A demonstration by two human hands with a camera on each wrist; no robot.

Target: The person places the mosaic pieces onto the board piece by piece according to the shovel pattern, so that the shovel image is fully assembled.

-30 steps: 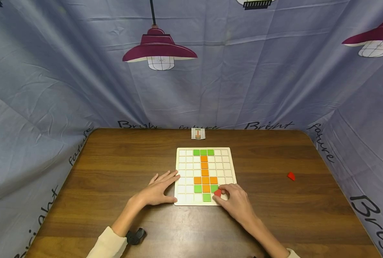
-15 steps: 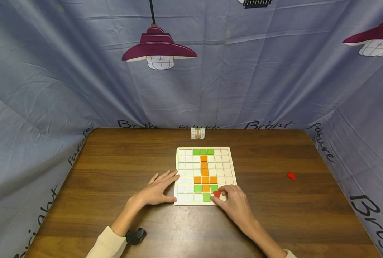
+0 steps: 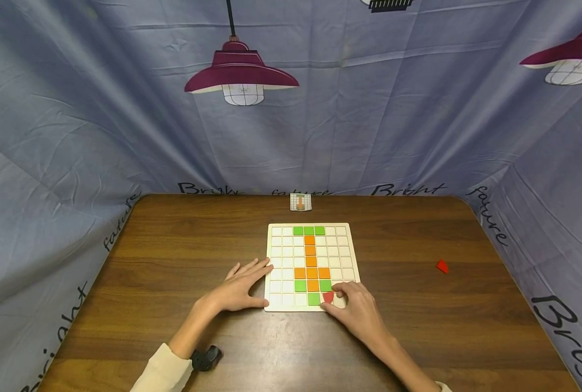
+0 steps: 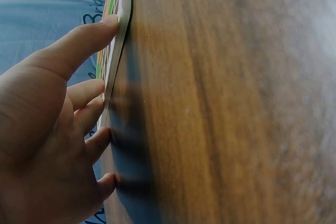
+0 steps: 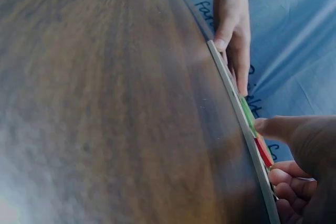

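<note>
A cream grid board (image 3: 277, 250) lies flat on the table, with green tiles (image 3: 308, 231) and orange tiles (image 3: 311, 262) in some of its cells. My right hand (image 3: 361, 310) pinches a small red tile (image 3: 328, 298) between thumb and fingers at the board's near row, just right of a green tile. In the right wrist view the red tile (image 5: 263, 152) lies low against the board, thumb at one end and a fingertip at the other. With fingers spread, my left hand (image 3: 237, 290) touches the board's left edge; the left wrist view shows its thumb and fingertips there.
Off to the right on the wooden table (image 3: 393, 234) lies another red tile (image 3: 442, 266). A small pattern card (image 3: 301, 202) rests at the far edge, before a blue curtain (image 3: 359, 136) printed with lamps. A dark device (image 3: 207, 359) is at my left wrist.
The red tile has moved slightly left and towards me, and now lies flatter in its cell. My right hand shifted with it; my left hand has stayed in place.
</note>
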